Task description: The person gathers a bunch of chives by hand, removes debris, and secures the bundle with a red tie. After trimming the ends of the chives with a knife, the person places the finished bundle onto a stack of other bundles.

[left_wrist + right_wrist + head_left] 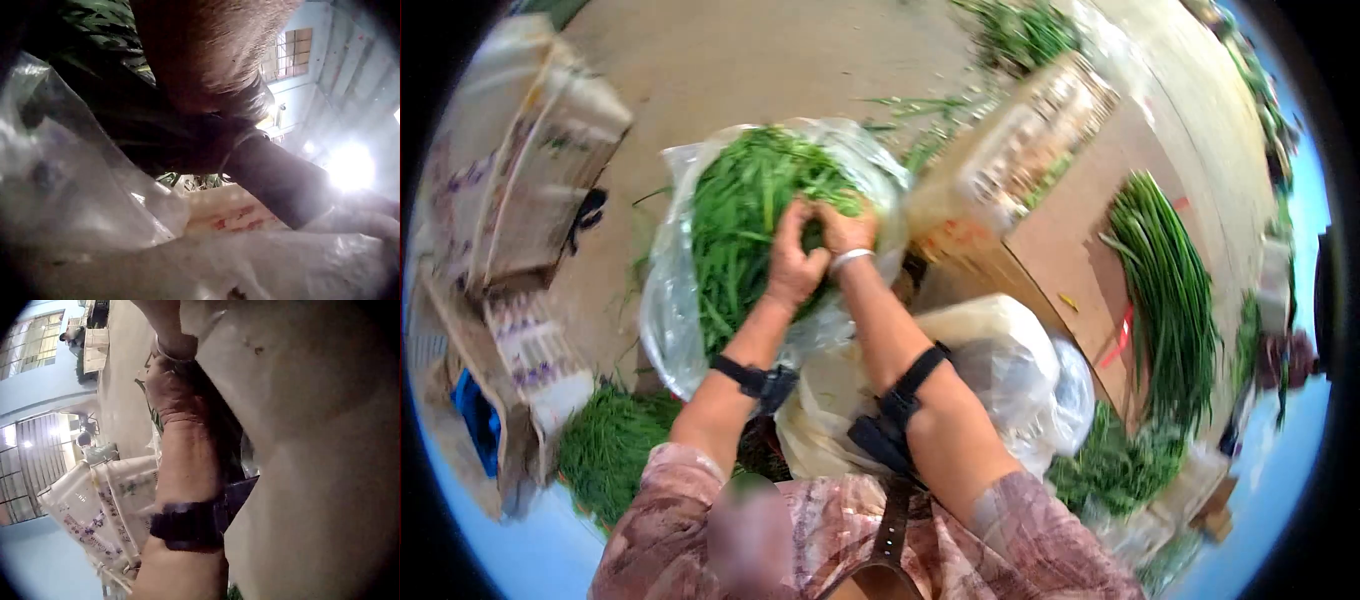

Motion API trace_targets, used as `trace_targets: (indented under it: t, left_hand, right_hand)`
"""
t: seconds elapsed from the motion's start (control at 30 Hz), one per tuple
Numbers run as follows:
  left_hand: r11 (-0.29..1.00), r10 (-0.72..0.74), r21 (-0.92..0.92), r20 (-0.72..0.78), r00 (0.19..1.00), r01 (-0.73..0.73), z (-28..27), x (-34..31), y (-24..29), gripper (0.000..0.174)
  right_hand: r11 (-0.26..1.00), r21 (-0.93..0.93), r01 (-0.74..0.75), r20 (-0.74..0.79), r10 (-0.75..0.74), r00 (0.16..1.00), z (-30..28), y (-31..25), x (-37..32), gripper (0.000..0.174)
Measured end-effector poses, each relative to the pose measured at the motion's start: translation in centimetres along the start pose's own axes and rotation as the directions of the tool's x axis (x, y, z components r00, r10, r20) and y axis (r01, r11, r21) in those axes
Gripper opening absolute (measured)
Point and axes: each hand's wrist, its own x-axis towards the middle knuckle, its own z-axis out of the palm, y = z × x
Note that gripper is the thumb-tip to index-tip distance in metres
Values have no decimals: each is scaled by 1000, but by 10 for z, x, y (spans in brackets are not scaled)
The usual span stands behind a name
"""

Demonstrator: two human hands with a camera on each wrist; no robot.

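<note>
In the head view, we locate the leafy greens (740, 220) heaped inside a clear plastic bag (670, 320), left of centre. The left hand (798, 262) and right hand (847, 232) are side by side over the right part of this heap. The right hand grasps a pale-stemmed portion of the greens. The left hand's fingers touch the leaves; we cannot tell whether they close round them. We note a white bracelet (852, 259) on the right wrist and a black strap on each forearm. To the right are a pale box (945, 205) with red marks and a brown board (1060, 235) carrying a long green bundle (1165, 290). A pale plastic sack (1000, 340) lies near, below the right forearm. Printed cartons (530, 150) stand at the left.

In the left wrist view, we see skin close to the lens, the braceleted right arm in shadow, dark leaves at the far left and clear plastic at the near left. Fingers cannot be made out.

In the right wrist view, we see the strapped left forearm (187, 475), with the bracelet beyond it. The grasp is hidden. Pale plastic fills the right side; a person (72, 336) is visible far left.
</note>
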Motion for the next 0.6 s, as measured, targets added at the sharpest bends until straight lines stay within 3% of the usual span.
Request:
trace_targets:
  t: [0.03,0.07,0.1,0.13,0.17,0.2,0.23,0.27,0.3,0.33,0.37,0.4,0.43,0.47,0.53,0.57,0.6]
  left_hand:
    - [982,157,99,20,987,-158,-6,1,-15,64]
    - [943,161,284,56,985,-171,-15,2,-19,58]
    - [902,-26,428,161,987,-47,-23,11,11,53]
    - [964,32,259,106,994,-59,-37,17,-19,46]
    - [753,206,630,51,977,-192,-53,30,-29,45]
    - [628,221,740,130,967,-243,-82,52,-33,49]
    - [545,288,785,155,945,-295,-95,66,-19,54]
    - [815,228,517,126,965,-260,-79,78,20,56]
    - [967,148,195,105,983,-166,-64,85,53,58]
    - [967,141,197,110,984,-161,-62,96,57,58]
    - [997,77,-41,469,880,-65,-62,109,55,60]
    - [968,98,-223,763,639,118,-59,123,45,62]
    - [909,-190,-43,843,503,415,-56,142,27,61]
    - [837,-369,82,815,446,541,-42,146,22,58]
    - [918,-341,229,872,351,323,-32,151,-4,54]
    - [883,-401,286,872,282,373,-29,154,-17,53]
    - [882,-399,284,875,275,377,-28,156,-27,53]
  right_hand:
    - [992,-129,-2,160,23,987,-4,28,19,41]
    - [896,-443,35,97,9,995,13,67,34,47]
    - [703,-711,28,34,-6,999,27,106,50,55]
    - [151,-977,147,71,-419,905,28,88,30,63]
    - [809,-585,-62,-362,-192,912,30,28,3,55]
    - [957,-264,-124,-144,88,986,18,5,0,54]
    - [979,-196,-56,-250,5,968,25,6,-8,33]
    - [966,-254,39,-282,-113,953,31,4,-14,32]
    - [973,-219,78,-231,-129,964,30,-7,-24,32]
    - [975,-192,111,-218,-153,964,33,-7,-27,32]
    - [972,-195,133,-221,-176,959,36,-4,-28,32]
    - [968,-198,156,-227,-200,953,37,3,-28,33]
    - [969,-193,154,-233,-198,952,39,3,-30,33]
    - [970,-179,166,-211,-202,956,38,2,-31,33]
    - [963,-197,184,-180,-220,959,32,-3,-35,32]
    - [958,-193,214,-206,-253,945,32,-6,-39,32]
    - [951,-190,245,-229,-286,931,31,-9,-41,32]
